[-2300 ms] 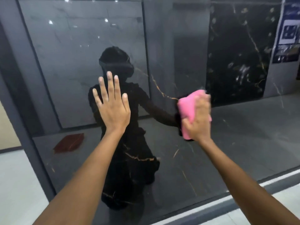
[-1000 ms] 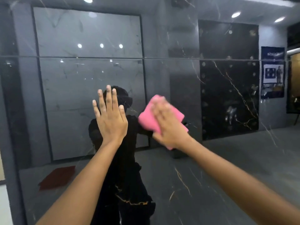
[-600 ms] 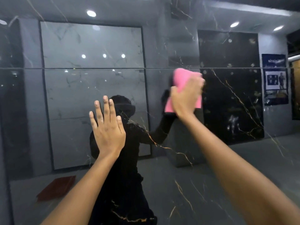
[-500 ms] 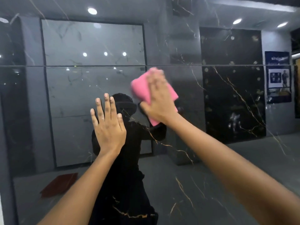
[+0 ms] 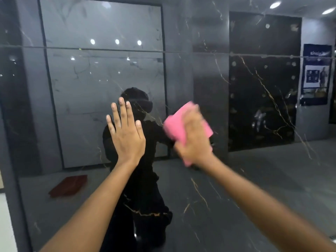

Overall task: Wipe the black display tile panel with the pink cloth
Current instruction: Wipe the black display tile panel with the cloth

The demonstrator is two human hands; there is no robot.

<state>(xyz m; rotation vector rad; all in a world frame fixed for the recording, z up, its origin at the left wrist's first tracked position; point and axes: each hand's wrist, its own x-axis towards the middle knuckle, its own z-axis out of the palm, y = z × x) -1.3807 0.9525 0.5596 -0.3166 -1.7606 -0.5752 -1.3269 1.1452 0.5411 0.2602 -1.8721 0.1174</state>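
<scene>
Right hand (image 5: 193, 142), pressing the bunched pink cloth (image 5: 179, 125) flat, has swept down-right from 0.5 s ago; left hand (image 5: 127, 135), fingers spread, braces the black tile panel (image 5: 236, 188); wiping continues.

One head-worn wide-angle view, facing straight at the glossy black tile panel (image 5: 236, 188) from close range; both forearms reach forward from the lower edge; no second view.

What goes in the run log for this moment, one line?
phase: wiping | right hand: presses pink cloth on black display tile panel | left hand: flat on panel, fingers straight | cloth blurred
</scene>
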